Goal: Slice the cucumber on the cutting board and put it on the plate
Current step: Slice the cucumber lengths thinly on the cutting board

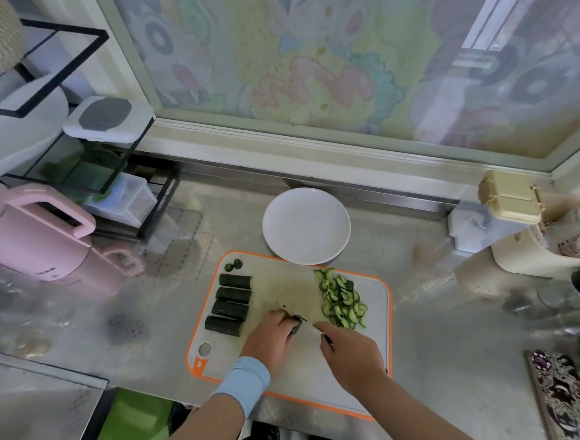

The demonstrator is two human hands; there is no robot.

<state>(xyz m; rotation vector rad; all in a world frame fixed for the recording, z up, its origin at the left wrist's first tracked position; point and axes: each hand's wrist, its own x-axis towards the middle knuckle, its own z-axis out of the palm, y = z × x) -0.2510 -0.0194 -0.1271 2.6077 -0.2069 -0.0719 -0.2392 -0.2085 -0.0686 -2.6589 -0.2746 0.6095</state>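
while the left hand (268, 338) curls its fingers over a short cucumber piece (295, 326) near the middle of the cutting board (372, 346), the right hand (351, 354) grasps a knife (327, 340) by its dark handle. the blade appears only as a thin line just right of the held piece; contact between blade and piece cannot be determined.

layout on the board:
- right side: a loose pile of half-moon cucumber slices (341, 302), running from the far edge toward the right hand.
- left side: four uncut cucumber sections (231, 302), skin up, lying parallel in a column and apart from the left hand.
- far left corner: two small end pieces (233, 265), side by side.

the white plate (306, 226) stands on the tabletop (445, 333) just beyond the board, its near rim meeting the board's far edge. no cucumber lies on it.

a light blue wristband (245, 378) sits on the left wrist. a pink kettle (30, 232) stands at the left of the tabletop; a phone in a patterned case (564, 400) lies at the right.
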